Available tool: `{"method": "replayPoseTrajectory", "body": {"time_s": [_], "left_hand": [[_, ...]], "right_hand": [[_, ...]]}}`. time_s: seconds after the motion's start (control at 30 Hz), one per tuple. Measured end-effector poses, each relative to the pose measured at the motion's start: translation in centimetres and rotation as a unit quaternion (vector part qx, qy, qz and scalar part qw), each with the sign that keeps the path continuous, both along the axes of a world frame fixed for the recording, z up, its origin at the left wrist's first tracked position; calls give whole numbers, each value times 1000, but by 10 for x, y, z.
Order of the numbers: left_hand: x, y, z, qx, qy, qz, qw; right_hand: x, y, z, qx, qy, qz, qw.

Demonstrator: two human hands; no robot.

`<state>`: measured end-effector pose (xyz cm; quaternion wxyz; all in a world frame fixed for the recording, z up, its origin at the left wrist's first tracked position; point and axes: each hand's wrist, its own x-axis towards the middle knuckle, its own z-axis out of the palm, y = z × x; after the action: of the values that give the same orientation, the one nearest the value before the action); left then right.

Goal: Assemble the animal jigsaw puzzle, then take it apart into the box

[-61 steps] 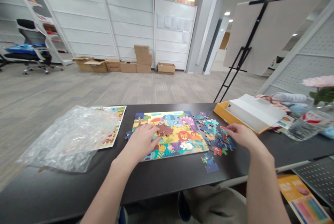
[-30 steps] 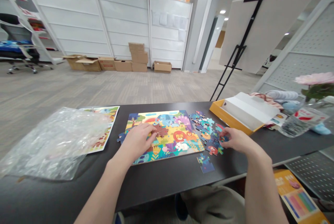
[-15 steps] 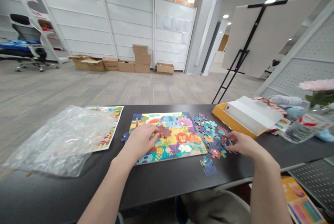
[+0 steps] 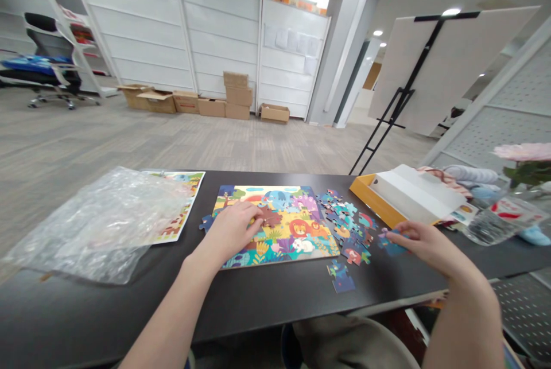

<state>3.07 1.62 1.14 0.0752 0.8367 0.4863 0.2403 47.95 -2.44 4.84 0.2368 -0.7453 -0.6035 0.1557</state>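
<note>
A colourful animal puzzle board (image 4: 284, 237) lies on the black table. My left hand (image 4: 236, 230) rests on its left part, fingers bent and apart, with nothing seen in them. To the right of the board is a pile of loose puzzle pieces (image 4: 353, 237). Beyond the pile, my right hand (image 4: 413, 238) pinches a blue puzzle piece (image 4: 394, 247) close to the tabletop. One separate dark blue piece (image 4: 343, 280) lies in front of the pile, and another piece (image 4: 206, 222) sits at the board's left edge.
Clear plastic wrap (image 4: 94, 220) covers part of a printed sheet (image 4: 183, 217) at the left. An open yellow box (image 4: 379, 202) stands at the back right, near a clear plastic package (image 4: 499, 217) and a pink flower (image 4: 523, 152).
My right hand has moved right, away from the pile, with a blue piece between its fingers. My left hand stays on the board. The view has shifted slightly.
</note>
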Motion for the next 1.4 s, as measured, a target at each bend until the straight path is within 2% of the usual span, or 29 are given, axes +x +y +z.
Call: {"method": "replayPoseTrajectory", "body": {"time_s": [0.13,0.3,0.4,0.57,0.67,0.83,0.97,1.07,1.23,1.4], "left_hand": [[1,1,-2,10,-17,-6,1000],[9,-3,3,-11,-93,-32,995],[17,-11,13,-61,-179,-59,980],[23,-25,23,-152,-288,-96,941],[22,-28,20,-123,-280,-107,946],[21,-28,13,-50,-232,-106,966],[19,-28,15,-63,-250,-80,963],[15,-28,16,-123,-307,-84,940],[15,-28,18,-216,-401,-101,884],[19,-23,21,-222,-461,-33,859]], "right_hand": [[-41,1,17,50,161,34,985],[-112,12,25,-29,311,173,934],[-145,19,23,-61,353,232,904],[-178,28,14,-105,362,284,881],[-190,32,10,-141,341,304,878],[-202,36,7,-143,341,287,884],[-206,41,4,-151,351,293,876],[-208,44,-1,-141,359,317,866],[-210,44,-7,-112,363,374,846],[-212,42,-7,-117,366,393,835]]}}
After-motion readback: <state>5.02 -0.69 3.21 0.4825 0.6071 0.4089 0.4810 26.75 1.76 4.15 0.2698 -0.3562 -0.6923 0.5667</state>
